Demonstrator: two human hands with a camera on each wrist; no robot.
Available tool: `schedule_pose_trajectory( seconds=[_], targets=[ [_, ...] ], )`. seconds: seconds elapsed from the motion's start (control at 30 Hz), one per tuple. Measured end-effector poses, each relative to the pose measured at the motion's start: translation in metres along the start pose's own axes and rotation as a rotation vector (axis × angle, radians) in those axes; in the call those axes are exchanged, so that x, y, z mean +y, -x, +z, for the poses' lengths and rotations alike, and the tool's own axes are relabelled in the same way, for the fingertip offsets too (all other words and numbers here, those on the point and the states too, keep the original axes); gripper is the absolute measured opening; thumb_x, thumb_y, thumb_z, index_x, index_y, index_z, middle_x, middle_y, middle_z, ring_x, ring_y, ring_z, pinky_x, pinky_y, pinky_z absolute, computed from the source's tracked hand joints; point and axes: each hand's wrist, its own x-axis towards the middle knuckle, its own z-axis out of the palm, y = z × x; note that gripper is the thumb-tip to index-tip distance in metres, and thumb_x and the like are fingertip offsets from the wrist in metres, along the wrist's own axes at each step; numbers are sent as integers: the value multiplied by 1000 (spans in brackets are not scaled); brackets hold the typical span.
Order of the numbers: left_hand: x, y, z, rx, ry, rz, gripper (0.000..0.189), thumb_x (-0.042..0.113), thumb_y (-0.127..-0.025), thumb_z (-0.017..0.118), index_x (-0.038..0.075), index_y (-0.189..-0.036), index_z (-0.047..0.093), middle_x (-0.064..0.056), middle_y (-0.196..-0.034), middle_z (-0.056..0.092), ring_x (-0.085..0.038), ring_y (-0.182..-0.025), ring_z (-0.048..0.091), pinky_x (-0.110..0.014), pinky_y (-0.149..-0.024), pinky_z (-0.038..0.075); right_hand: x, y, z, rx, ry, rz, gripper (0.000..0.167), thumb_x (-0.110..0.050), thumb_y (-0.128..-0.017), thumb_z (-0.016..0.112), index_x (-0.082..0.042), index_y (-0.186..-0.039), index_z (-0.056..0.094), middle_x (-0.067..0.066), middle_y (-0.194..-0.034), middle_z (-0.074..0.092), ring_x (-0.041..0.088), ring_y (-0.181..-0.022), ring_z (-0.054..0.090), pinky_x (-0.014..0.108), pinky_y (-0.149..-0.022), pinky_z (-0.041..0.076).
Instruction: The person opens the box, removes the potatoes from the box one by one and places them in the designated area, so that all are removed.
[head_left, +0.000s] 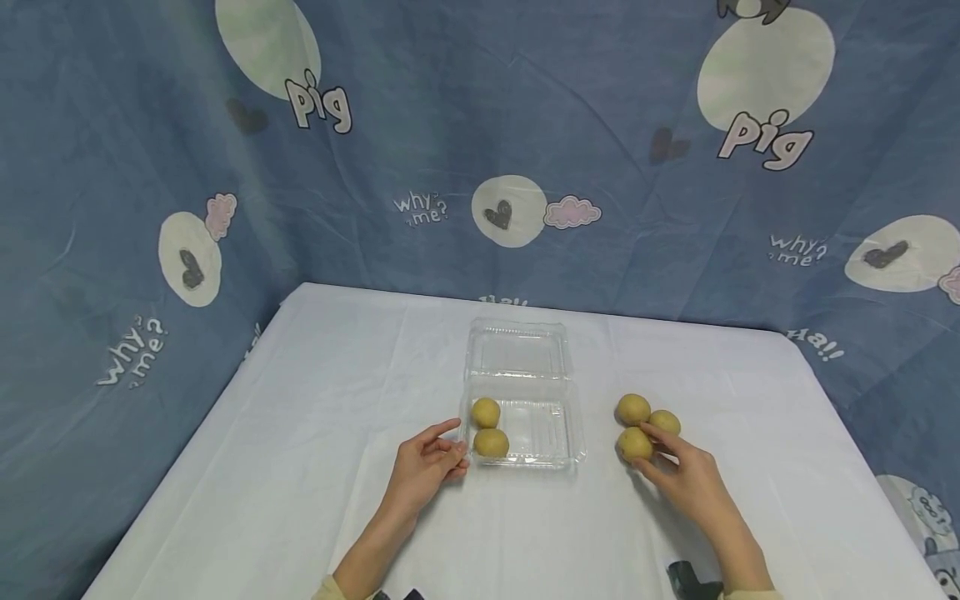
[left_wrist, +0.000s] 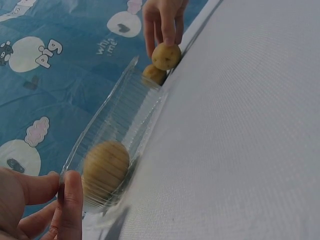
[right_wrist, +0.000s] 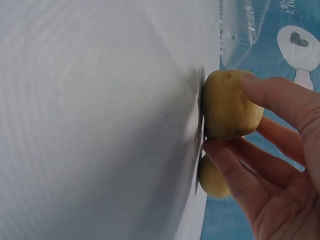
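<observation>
A blue fabric backdrop (head_left: 615,275) printed with pale ovals and lettering is hung beyond a table covered in white cloth (head_left: 300,467). At centre, a clear plastic hinged box (head_left: 534,425) is laid open, lid to the far side; two round yellow potatoes (head_left: 485,412) are held along its left side. Its left rim is pinched by the left hand (head_left: 426,471). Right of it, by the right hand (head_left: 686,479), the near potato (head_left: 634,445) of three clustered is grasped between thumb and fingers.

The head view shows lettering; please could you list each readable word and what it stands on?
"pig", twice, on the blue cloth.
"why me?", three times, same cloth.
"Ha!!", same cloth, right; another, centre, partly hidden.
Remaining cloth lettering: too small or hidden.
Clear container, potatoes: no readable text.
</observation>
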Motion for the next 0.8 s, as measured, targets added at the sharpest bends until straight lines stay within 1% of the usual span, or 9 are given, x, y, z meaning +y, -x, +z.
schedule_pose_trajectory(
  seconds=[0.17,0.4,0.6,0.7,0.8],
  targets=[
    [0,0,0,7,-7,2,46,2,-90,70,-3,-134,55,-12,-87,63,-19,-76,68,-27,-70,62,-2,2,-4,9,10,-6,51,-2,-82,78,4,-129,58,23,-124,61,38,-109,62,37,-89,55],
    [0,-1,0,11,-12,2,46,3,-91,70,-2,-134,55,-12,-87,63,-19,-76,68,-28,-70,62,-7,7,-10,56,21,-33,48,-2,-82,78,5,-126,60,20,-123,63,36,-104,64,40,-89,55],
    [0,0,1,8,-11,3,46,4,-91,70,-2,-134,55,-12,-88,62,-19,-76,68,-28,-71,62,-13,10,-13,88,25,-49,45,-3,-82,78,3,-124,63,16,-122,65,33,-103,65,38,-88,56],
    [0,0,1,10,-9,5,46,3,-90,70,-2,-133,56,-11,-87,62,-19,-76,68,-27,-70,62,-15,12,-13,113,42,-60,42,-2,-82,79,2,-121,65,15,-117,67,31,-100,66,36,-85,57],
    [0,0,1,13,-8,8,45,2,-90,70,-2,-133,56,-11,-86,62,-19,-75,68,-26,-69,62,-16,14,-12,147,48,-89,38,1,-79,80,0,-115,68,13,-108,70,29,-95,68,34,-81,59]
  ],
)
